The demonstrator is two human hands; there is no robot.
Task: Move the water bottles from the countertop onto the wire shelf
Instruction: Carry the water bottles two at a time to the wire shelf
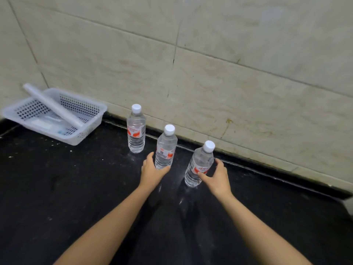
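Three clear water bottles with white caps and red-and-white labels stand upright on the black countertop (76, 188), in a row along the wall. The left bottle (136, 129) stands alone. My left hand (152, 170) is cupped around the base of the middle bottle (165, 148), fingers apart, touching or nearly touching it. My right hand (215, 176) is spread around the lower part of the right bottle (199, 163), thumb in front and fingers behind it, not closed. No wire shelf is in view.
A white perforated plastic basket (89, 119) sits at the back left corner, with a white roll (53, 106) lying across it. Beige tiled wall (210, 64) rises directly behind the bottles. The counter's raised back edge (267, 173) runs along the wall.
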